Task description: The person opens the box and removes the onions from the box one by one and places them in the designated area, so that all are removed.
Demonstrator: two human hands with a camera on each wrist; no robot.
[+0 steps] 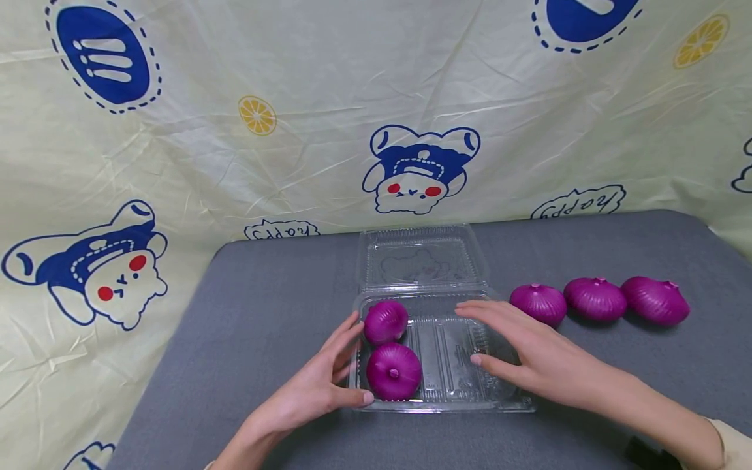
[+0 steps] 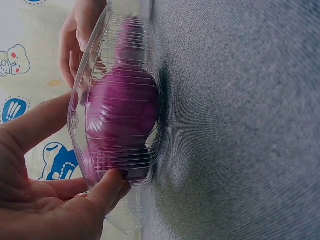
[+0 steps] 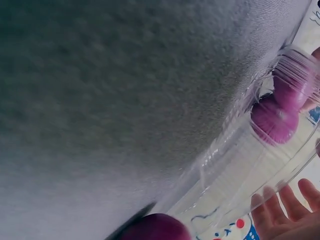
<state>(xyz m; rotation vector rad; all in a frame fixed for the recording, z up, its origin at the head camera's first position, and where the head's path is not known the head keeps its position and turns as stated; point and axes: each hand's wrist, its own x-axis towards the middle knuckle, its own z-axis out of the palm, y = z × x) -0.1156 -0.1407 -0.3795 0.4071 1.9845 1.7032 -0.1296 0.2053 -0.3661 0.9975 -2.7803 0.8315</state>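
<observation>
A clear plastic clamshell box (image 1: pixel 437 365) lies unfolded on the table, its lid (image 1: pixel 420 258) laid back toward the curtain. Along the left side of its base sit two purple onions, a rear onion (image 1: pixel 386 322) and a front onion (image 1: pixel 394 371), touching or nearly so. My left hand (image 1: pixel 317 385) is at the box's left side, thumb by the front left corner and fingers along the side wall. In the left wrist view its fingers (image 2: pixel 107 190) touch the ribbed plastic. Over the right part of the base, my right hand (image 1: pixel 540 356) extends its fingers and holds nothing.
To the right of the box, three more onions stand in a row: a left onion (image 1: pixel 537 304), a middle onion (image 1: pixel 596 299) and a right onion (image 1: pixel 655 301). A grey cloth covers the table (image 1: pixel 276 294). Behind it hangs a printed curtain (image 1: pixel 311 163).
</observation>
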